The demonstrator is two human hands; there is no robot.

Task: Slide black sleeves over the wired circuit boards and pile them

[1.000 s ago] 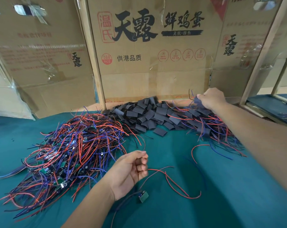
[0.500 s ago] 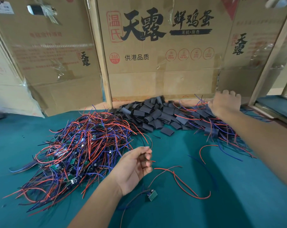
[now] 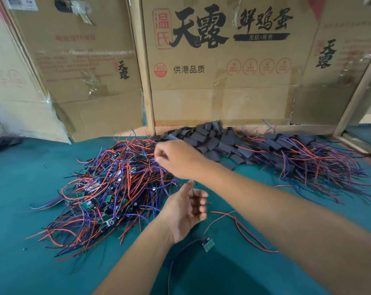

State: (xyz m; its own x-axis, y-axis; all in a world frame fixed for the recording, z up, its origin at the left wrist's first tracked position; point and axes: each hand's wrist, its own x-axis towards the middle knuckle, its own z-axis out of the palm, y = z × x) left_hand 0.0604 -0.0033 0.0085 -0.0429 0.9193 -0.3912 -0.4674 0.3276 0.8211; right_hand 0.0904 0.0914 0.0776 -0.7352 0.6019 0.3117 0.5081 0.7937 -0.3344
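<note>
Nearest me, a bare wired circuit board (image 3: 208, 245) lies on the teal tabletop (image 3: 265, 273), just below my left wrist, its red wire looping off to my right. My left hand (image 3: 185, 211) hovers above it, palm turned in, fingers loosely curled and holding nothing that I can see. Beyond it my right hand (image 3: 176, 159) reaches across to the left over the tangle of unsleeved boards (image 3: 108, 188); its fingertips look pinched, though blur hides what they hold. The black sleeves (image 3: 212, 141) lie farther back to the right, and the sleeved pile (image 3: 308, 158) farther right.
</note>
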